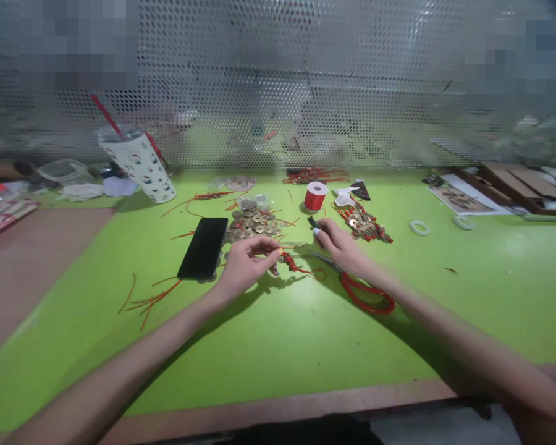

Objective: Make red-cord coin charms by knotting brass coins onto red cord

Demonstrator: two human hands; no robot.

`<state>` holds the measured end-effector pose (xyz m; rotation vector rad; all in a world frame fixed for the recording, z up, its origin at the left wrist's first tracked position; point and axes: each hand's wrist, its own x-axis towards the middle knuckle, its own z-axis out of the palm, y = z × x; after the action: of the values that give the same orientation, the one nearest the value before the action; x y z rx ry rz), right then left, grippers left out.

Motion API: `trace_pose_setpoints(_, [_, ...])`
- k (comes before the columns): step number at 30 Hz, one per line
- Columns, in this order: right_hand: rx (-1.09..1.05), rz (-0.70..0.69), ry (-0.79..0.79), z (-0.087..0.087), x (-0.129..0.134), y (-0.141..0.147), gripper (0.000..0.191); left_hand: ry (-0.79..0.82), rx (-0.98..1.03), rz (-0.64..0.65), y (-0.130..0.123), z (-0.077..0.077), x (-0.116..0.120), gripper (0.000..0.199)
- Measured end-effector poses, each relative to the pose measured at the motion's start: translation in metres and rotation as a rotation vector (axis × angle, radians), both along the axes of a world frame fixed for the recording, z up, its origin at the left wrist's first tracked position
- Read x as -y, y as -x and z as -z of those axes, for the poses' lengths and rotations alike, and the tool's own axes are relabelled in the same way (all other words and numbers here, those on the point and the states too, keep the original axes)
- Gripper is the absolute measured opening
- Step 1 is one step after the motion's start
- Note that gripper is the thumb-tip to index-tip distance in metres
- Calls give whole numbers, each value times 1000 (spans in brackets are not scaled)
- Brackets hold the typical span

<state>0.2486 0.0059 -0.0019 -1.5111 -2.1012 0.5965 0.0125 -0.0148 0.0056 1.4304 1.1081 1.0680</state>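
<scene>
My left hand (250,264) pinches the end of a knotted red cord strand (289,261), whose thin tail loops off to the right over the table. In my right hand (332,240) is a small dark stick-like object (312,222), held between thumb and fingers; its kind is too small to make out. Scissors with red handles (368,295) lie below my right wrist, blades pointing toward the strand. Just beyond my left hand is a pile of brass coins with holes (254,222). A black phone (204,248) lies left of it, with cut red cords (155,300) nearby.
A spool of red thread (315,198) stands behind my hands. Finished-looking coin strings (364,222) lie right of it, then white rings (419,228). A patterned cup (139,164) with a straw stands back left. A perforated metal screen (278,86) borders the green table (278,358).
</scene>
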Motion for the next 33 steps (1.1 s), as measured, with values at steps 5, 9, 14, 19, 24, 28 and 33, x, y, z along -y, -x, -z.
trace_pose_setpoints(5, [-497,-75,210,2,30,20,44,7,5,27,0,0,2,21])
trace_pose_setpoints(9, [-548,-144,255,10,34,25,46,12,-6,45,0,1,4,20])
trace_pose_setpoints(14, [-598,-183,333,18,36,28,49,27,6,69,-2,-1,7,19])
trace_pose_setpoints(19, [-627,-198,367,21,35,31,51,47,10,72,-4,-2,8,19])
trace_pose_setpoints(24, [-708,-159,360,21,34,33,48,129,28,102,-6,-6,11,22])
trace_pose_setpoints(28, [-713,-95,185,15,39,34,23,166,42,141,-8,-10,15,21])
trace_pose_setpoints(33, [-548,-259,-165,10,45,29,20,163,11,151,-6,-11,16,20])
